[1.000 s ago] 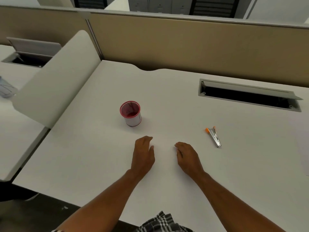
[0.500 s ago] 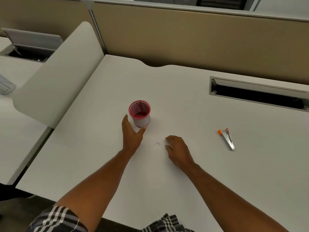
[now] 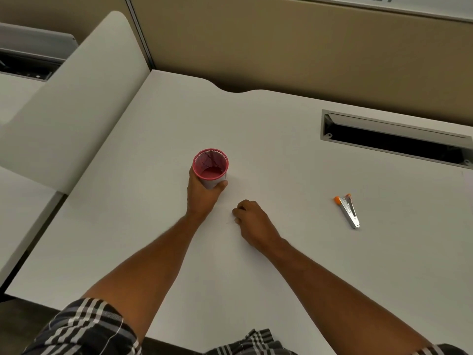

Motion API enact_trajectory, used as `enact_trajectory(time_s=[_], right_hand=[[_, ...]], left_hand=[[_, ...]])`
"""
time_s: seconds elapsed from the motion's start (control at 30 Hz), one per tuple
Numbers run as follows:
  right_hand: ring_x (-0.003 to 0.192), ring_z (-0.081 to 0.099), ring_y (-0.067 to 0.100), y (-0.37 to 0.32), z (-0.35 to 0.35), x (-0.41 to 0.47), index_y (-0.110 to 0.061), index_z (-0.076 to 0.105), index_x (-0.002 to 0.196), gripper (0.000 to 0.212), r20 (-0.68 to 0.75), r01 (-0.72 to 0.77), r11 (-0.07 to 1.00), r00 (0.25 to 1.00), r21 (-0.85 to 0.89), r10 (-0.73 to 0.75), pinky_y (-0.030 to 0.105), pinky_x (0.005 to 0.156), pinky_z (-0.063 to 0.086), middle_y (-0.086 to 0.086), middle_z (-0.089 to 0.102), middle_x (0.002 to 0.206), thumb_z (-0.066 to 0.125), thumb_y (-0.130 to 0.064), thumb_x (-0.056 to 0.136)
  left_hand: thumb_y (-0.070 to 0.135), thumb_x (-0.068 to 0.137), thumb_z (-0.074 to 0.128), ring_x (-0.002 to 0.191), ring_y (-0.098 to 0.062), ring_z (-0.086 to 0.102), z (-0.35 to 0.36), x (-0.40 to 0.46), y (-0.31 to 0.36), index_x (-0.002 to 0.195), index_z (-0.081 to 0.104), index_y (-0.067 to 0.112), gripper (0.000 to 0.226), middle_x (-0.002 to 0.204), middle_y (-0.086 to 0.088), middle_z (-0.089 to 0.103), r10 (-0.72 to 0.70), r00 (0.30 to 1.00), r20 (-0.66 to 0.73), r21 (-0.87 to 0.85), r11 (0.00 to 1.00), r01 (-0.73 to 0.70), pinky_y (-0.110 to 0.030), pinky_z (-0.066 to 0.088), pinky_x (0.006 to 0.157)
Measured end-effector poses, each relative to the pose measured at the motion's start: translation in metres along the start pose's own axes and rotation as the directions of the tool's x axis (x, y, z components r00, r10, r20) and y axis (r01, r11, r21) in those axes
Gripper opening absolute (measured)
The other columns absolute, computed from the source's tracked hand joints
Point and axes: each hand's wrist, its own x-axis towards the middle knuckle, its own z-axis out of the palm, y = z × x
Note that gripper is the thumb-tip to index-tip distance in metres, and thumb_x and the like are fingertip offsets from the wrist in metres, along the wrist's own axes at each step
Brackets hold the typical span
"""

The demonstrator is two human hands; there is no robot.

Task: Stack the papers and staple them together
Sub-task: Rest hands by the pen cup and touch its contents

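Since half a second ago, my left hand (image 3: 203, 194) has been reaching forward and is now wrapping its fingers and thumb around the small cylindrical red-lined cup with a scalloped rim (image 3: 210, 168), standing upright on the smooth matte white desk (image 3: 281, 155). Beside it my right hand (image 3: 252, 221) is resting knuckles-up, fingers curling under, gripping nothing I can see. Well off to its right, the slim metal stapler with orange tips (image 3: 348, 210) is lying flat, untouched.

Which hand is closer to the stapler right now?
The right hand. It rests curled on the desk, with bare desk between it and the stapler off to its right. The left hand is farther away, gripping the cup.
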Motion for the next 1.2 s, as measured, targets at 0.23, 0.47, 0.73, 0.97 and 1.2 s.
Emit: enact_trajectory(time_s=[0.23,0.47,0.73,0.97,1.2], right_hand=[[0.101,0.06,0.024,0.006,-0.003,-0.007,-0.008,0.07,0.108,0.026,-0.043,-0.104,0.984,0.993,0.144,0.112,0.03,0.085,0.048,0.007,0.068,0.107,0.051,-0.001,0.092],[0.104,0.061,0.022,0.013,-0.01,-0.012,-0.01,0.07,0.111,0.024,-0.031,-0.262,0.947,0.962,0.184,0.272,0.03,0.089,0.047,0.005,0.068,0.108,0.051,-0.011,0.095],[0.093,0.055,0.025,-0.001,-0.003,-0.013,-0.008,0.067,0.109,0.021,-0.008,-0.081,0.996,0.997,0.02,0.082,0.032,0.074,0.046,0.008,0.061,0.1,0.051,-0.012,0.096],[0.089,0.053,0.024,-0.003,-0.002,-0.006,-0.006,0.066,0.102,0.022,-0.012,-0.055,0.997,0.998,-0.053,0.054,0.034,0.072,0.045,0.01,0.063,0.096,0.045,-0.004,0.096],[0.087,0.056,0.022,0.003,-0.005,0.003,-0.008,0.066,0.093,0.019,0.013,-0.219,0.965,0.975,0.143,0.22,0.032,0.076,0.046,0.008,0.063,0.092,0.048,-0.005,0.093]], left_hand=[[0.024,0.07,0.09,0.121,-0.009,0.056,-0.002,-0.009,-0.002,0.14,0.042,0.023,0.085,0.134,0.007,0.057,0.011,1.0,-0.019,-0.001,1.0,-0.011,-0.02,0.049,0.099],[0.029,0.071,0.089,0.119,-0.003,0.056,-0.008,-0.028,-0.014,0.139,0.044,0.025,0.082,0.131,0.011,0.058,0.05,0.999,-0.007,0.017,0.999,-0.05,-0.02,0.048,0.098],[0.037,0.071,0.089,0.118,0.003,0.056,-0.011,-0.034,-0.019,0.137,0.044,0.031,0.08,0.129,0.017,0.059,0.07,0.998,-0.005,0.018,0.997,-0.07,-0.011,0.047,0.094],[0.04,0.072,0.087,0.122,-0.004,0.056,-0.011,-0.034,-0.024,0.14,0.043,0.028,0.082,0.134,0.009,0.059,0.101,0.995,-0.015,0.038,0.994,-0.101,-0.014,0.047,0.097],[0.04,0.071,0.088,0.118,0.006,0.055,-0.01,-0.034,-0.027,0.135,0.043,0.043,0.079,0.127,0.034,0.055,0.117,0.992,-0.036,0.043,0.992,-0.115,-0.006,0.043,0.093]])
